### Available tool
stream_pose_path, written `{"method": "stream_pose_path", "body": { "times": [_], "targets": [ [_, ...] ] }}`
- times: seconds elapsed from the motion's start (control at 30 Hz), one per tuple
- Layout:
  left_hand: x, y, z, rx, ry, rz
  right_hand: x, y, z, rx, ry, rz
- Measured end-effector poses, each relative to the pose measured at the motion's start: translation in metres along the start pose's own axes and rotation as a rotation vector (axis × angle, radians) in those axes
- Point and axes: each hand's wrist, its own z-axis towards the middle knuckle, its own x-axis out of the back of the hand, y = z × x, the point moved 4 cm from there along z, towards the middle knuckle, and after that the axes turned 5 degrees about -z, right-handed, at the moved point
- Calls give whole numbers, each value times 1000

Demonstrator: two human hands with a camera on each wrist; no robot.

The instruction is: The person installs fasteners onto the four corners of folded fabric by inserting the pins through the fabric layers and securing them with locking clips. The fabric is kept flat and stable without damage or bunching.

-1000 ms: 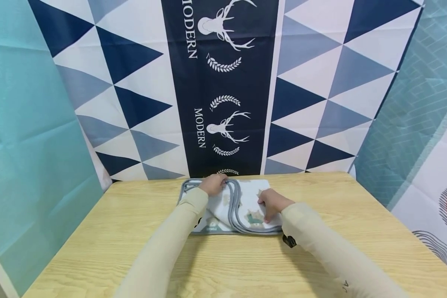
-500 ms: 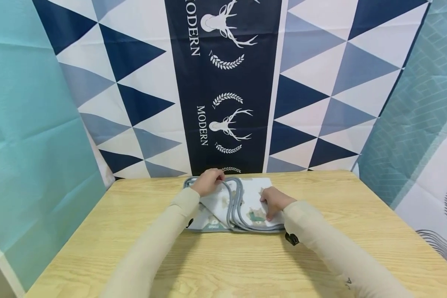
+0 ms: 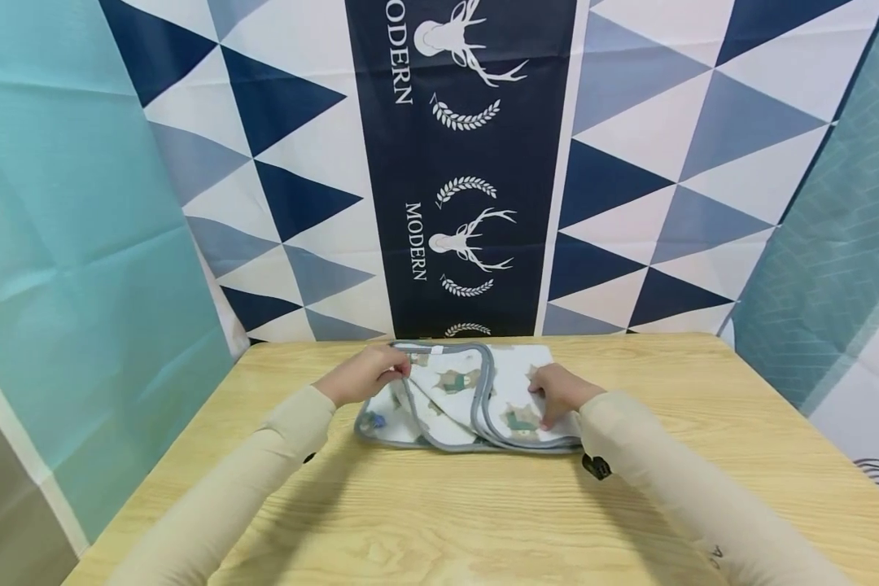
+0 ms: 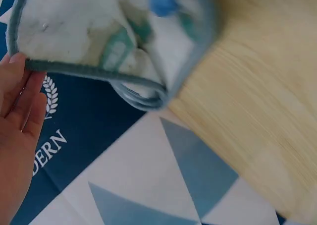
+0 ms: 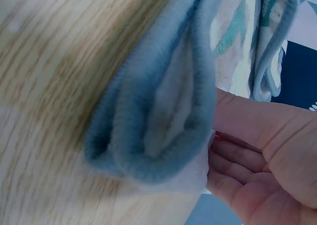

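A folded white cloth (image 3: 516, 366) with animal prints and grey-blue edging lies near the table's far edge. In the head view my left hand (image 3: 366, 374) pinches the edge of an upper layer at the cloth's left part, drawing it up over the layer below. The left wrist view has thumb and fingertips at the trimmed corner of the cloth (image 4: 64, 31). At the cloth's right end my right hand (image 3: 562, 392) holds the fold. Close up in the right wrist view, thumb and fingers of that hand (image 5: 262, 158) lie either side of the layered edge (image 5: 158, 165).
The cloth lies on a light wooden table (image 3: 439, 513). Just behind the table hangs a fabric backdrop (image 3: 476, 301) with triangles and deer heads. Teal sheets hang at the left (image 3: 102, 244) and right. A small white tag (image 3: 436, 350) shows at the cloth's back edge.
My left hand has moved left and towards me with the pinched edge, spreading the upper layer leftward. The right hand keeps its place on the cloth. The head view has turned slightly left.
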Motion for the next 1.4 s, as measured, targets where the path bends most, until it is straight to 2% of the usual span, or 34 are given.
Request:
{"method": "stream_pose_path", "body": {
  "times": [0.17, 0.33, 0.53, 0.67, 0.8, 0.93, 1.03, 1.2, 1.3, 1.4],
  "targets": [
    [-5, 0, -22, -19, -77, 13, 2, 7, -5, -29, -6, 28],
    [-17, -3, -36, -26, -134, 8, 3, 13, -10, -70, -34, 44],
    [-30, -4, -44, -17, -141, 35, 2, 15, -15, -81, -35, 55],
    [-32, -6, -43, -12, -145, 58, 1, 17, -16, -92, -31, 78],
    [-25, -4, -25, 41, -156, 73, 3, 17, -14, -74, -33, 67],
    [-18, 0, 9, 73, -129, 99, 6, 16, -11, -71, -31, 57],
    [-19, 3, 36, 84, -107, 124, 5, 14, -9, -93, -32, 71],
    [-35, 3, 73, 238, -143, 79, -1, 7, -6, -110, -40, 107],
    [-46, -2, 88, 335, -141, 38, 0, 2, -3, -99, -31, 105],
    [-56, -8, 98, 403, -118, 30, 2, -3, 0, -92, -31, 93]
  ]
}}
